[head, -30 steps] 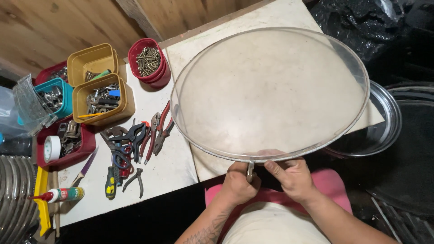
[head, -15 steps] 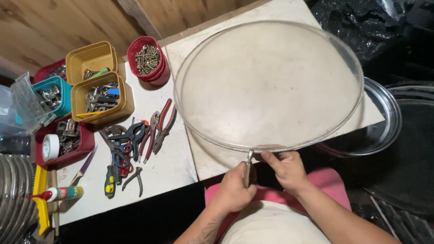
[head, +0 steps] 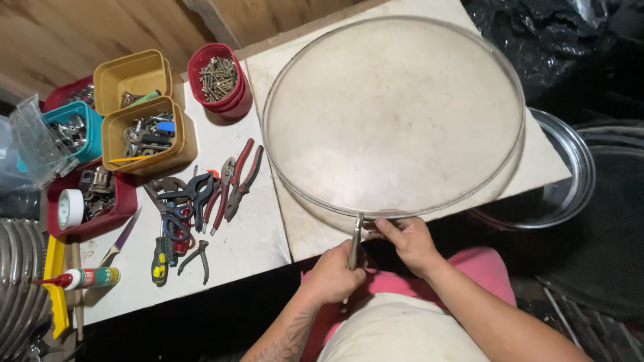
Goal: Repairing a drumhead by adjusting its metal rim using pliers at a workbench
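I look down on a white workbench (head: 255, 241) from above. My left hand (head: 333, 273) is wrapped in a fist around the handle of a slim metal tool (head: 353, 245), whose tip meets the near rim of a large round clear disc (head: 392, 114) at about 6 o'clock on its edge. My right hand (head: 410, 243) sits just to the right, fingers curled and pinching that same rim beside the tool tip. The disc lies flat across the right half of the bench, overhanging a shiny metal ring (head: 567, 188) at 4 o'clock. At 9 o'clock from the disc lie red-handled pliers (head: 240, 177) in a heap of hand tools. Further out at 10 o'clock stand a red tub of screws (head: 218, 79) and two yellow bins (head: 137, 110) of hardware. A glue bottle (head: 87, 277) rests at the bench's near left corner
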